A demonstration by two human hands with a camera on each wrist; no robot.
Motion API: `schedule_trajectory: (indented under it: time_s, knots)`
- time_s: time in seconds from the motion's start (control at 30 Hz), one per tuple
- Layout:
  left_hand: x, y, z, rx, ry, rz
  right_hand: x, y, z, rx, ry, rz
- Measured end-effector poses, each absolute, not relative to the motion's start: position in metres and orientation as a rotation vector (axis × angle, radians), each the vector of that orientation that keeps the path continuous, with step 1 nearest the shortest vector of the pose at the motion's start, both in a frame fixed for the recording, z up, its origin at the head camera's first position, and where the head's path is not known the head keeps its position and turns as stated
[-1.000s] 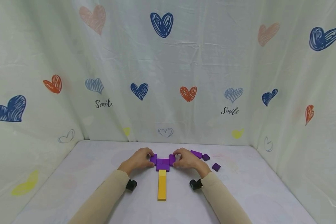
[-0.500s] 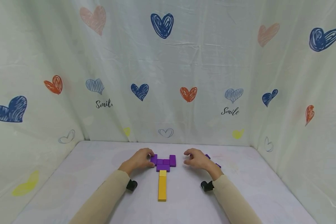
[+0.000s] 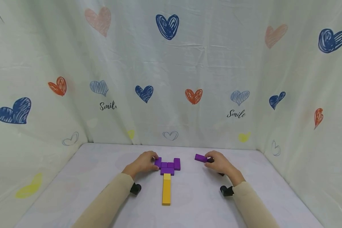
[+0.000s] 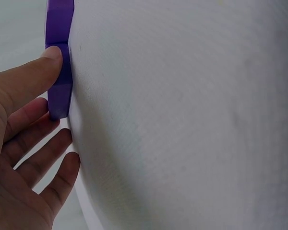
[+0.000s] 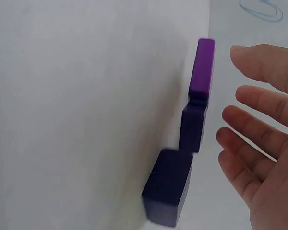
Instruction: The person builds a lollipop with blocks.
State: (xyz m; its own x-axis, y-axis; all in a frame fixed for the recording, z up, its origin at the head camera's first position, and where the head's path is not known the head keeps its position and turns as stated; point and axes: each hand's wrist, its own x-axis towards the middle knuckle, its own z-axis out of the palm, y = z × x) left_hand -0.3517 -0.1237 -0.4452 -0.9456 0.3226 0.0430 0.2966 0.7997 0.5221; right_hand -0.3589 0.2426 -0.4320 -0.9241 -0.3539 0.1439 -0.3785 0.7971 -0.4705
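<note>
Purple blocks form a cup-like shape on the table, with a horizontal block [image 3: 167,171] at its base and a long yellow block [image 3: 166,191] running below as a stem. My left hand [image 3: 143,163] pinches the upright purple block [image 3: 158,161] at the left side, thumb on its near end. On the opposite side stands another upright purple block [image 3: 177,164]. My right hand [image 3: 218,162] hovers with spread fingers over loose purple pieces: a rectangular block [image 5: 201,72], a small dark purple block [image 5: 192,129] and a further block [image 5: 168,182]. Nothing is between its fingers.
A white table [image 3: 199,202] carries everything, backed by a hanging curtain [image 3: 171,63] with printed hearts. Black wrist cameras sit at both wrists, the right one [image 3: 226,191] low beside the sleeve.
My right hand has let go of the right upright block and moved right to the loose purple blocks. The left hand stays at the left upright block.
</note>
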Motion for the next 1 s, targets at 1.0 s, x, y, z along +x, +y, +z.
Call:
schedule_trajectory:
  time_s: [1.0]
  knots:
    - [-0.353, -0.125, -0.449, 0.527, 2.947, 0.829, -0.330, 0.283, -0.436, 0.346, -3.053, 0.684]
